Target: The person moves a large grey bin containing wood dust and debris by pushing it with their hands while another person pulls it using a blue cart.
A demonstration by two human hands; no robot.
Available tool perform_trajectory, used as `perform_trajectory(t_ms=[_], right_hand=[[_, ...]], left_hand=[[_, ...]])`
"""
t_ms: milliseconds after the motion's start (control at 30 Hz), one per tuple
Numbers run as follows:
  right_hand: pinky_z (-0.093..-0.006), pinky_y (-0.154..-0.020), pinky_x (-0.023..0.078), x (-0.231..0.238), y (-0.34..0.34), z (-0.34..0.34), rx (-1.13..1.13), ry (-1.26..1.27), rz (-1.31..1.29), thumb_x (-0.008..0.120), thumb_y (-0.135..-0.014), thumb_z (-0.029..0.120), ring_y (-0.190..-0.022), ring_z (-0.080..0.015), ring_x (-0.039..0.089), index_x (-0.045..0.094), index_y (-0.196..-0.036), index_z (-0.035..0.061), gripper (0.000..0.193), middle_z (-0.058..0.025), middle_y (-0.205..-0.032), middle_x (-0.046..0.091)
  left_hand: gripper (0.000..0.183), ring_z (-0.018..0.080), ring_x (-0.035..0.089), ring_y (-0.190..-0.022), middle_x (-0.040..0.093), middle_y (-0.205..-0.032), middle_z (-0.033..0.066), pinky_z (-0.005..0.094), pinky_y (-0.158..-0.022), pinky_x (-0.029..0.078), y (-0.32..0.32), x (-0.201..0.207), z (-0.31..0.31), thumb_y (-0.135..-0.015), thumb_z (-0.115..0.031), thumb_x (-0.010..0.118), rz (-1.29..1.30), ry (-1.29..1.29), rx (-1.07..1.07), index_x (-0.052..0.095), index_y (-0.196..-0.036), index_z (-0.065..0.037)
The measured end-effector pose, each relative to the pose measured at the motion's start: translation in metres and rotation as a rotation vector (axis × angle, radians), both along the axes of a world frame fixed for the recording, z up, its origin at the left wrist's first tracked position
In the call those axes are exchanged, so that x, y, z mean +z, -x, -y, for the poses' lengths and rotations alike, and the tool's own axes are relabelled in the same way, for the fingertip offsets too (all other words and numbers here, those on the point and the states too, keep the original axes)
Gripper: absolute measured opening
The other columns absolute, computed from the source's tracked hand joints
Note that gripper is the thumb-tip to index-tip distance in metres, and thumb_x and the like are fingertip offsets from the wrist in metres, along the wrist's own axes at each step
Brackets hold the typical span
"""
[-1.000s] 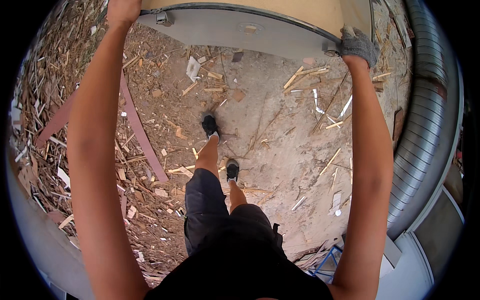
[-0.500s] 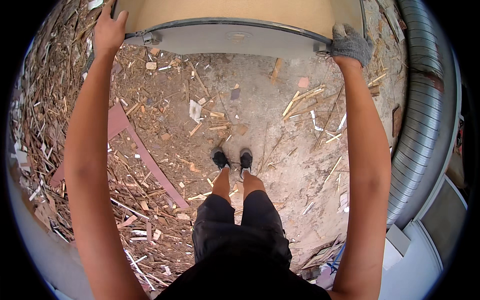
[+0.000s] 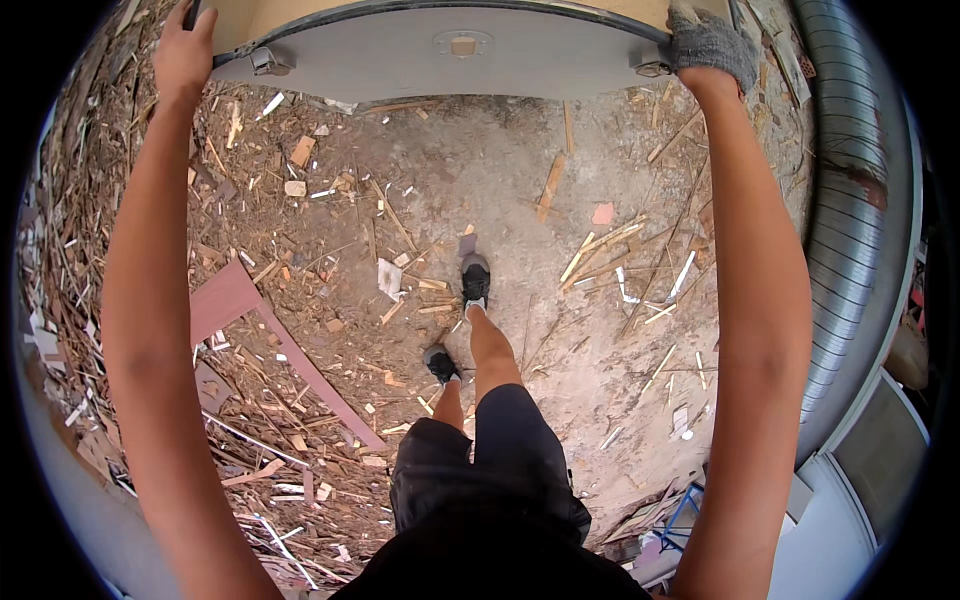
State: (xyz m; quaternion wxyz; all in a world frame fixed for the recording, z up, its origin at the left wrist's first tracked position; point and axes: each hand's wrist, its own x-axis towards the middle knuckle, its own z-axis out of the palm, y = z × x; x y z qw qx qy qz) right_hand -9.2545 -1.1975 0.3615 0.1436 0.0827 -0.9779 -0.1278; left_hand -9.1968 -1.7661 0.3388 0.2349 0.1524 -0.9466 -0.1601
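At the top of the view is a large open box (image 3: 370,60), with a grey outer wall, a dark rim, a tan inside and metal fittings at its near corners. Its far part is cut off by the frame. My bare left hand (image 3: 184,55) is closed on its left near corner, fingers partly out of view. At the right near corner, my right hand (image 3: 714,48) in a grey knit glove grips the rim. Both arms are stretched out forward.
Wood scraps and splinters litter the ground, thickest on the left. A reddish-brown angled board (image 3: 300,360) lies there. Along the right runs a ribbed silver duct (image 3: 840,200). A blue frame (image 3: 682,515) sits at lower right. My right shoe (image 3: 476,280) is ahead of my left.
My right foot has stepped forward, and ground debris has slid slightly down in view. Both hands keep their grip, now higher and wider apart, and more of the box's grey wall shows.
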Motion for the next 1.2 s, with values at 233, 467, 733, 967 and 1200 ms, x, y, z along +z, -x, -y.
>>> perform_trajectory(t_ms=[233,467,733,967,1200], right_hand=[[-0.0434,-0.086,0.046,0.061,0.102,0.062,-0.168,0.196,0.123,0.04,-0.088,0.039,-0.101,-0.0325,0.061,0.068,-0.094,0.0102,0.04,-0.0143,-0.108,0.066],[-0.0438,-0.098,0.037,0.063,0.195,0.086,-0.162,0.181,0.246,0.035,-0.09,0.042,-0.106,-0.0296,0.06,0.07,-0.1,0.0128,0.047,-0.0119,-0.108,0.067],[-0.0514,-0.097,0.037,0.044,0.337,0.1,0.083,-0.226,0.116,0.05,-0.089,0.036,-0.118,-0.0263,0.055,0.053,-0.126,0.0317,0.038,-0.0026,-0.131,0.056],[-0.0481,-0.107,0.023,0.05,0.432,0.14,-0.05,0.103,0.228,0.035,-0.092,0.045,-0.111,-0.0261,0.058,0.063,-0.117,0.0161,0.048,-0.0083,-0.12,0.064],[-0.0475,-0.104,0.031,0.118,0.496,0.181,-0.174,0.353,0.367,0.04,-0.088,0.043,-0.095,-0.0321,0.063,0.07,-0.095,0.0077,0.048,-0.0169,-0.099,0.069]], left_hand=[[0.061,0.0336,0.056,-0.115,0.06,-0.126,0.0137,0.0395,-0.099,0.041,0.11,0.027,0.036,-0.08,-0.046,0.057,0.058,0.076,0.008,0.052,-0.134,-0.02],[0.058,0.0279,0.057,-0.116,0.06,-0.126,0.0133,0.0371,-0.099,0.042,0.199,0.017,0.025,-0.081,-0.042,0.058,0.097,-0.029,0.122,0.054,-0.132,-0.016],[0.055,0.0281,0.059,-0.113,0.062,-0.124,0.0132,0.0364,-0.098,0.042,0.321,0.033,0.101,-0.083,-0.038,0.056,-0.011,-0.228,0.007,0.054,-0.131,-0.011],[0.049,0.0302,0.056,-0.117,0.06,-0.126,0.0148,0.036,-0.1,0.04,0.417,0.028,0.108,-0.086,-0.028,0.054,-0.068,-0.311,-0.063,0.053,-0.131,-0.007],[0.052,0.0366,0.05,-0.121,0.049,-0.136,0.021,0.041,-0.099,0.039,0.497,0.004,0.165,-0.089,-0.021,0.051,-0.016,-0.207,-0.041,0.043,-0.139,-0.008]])
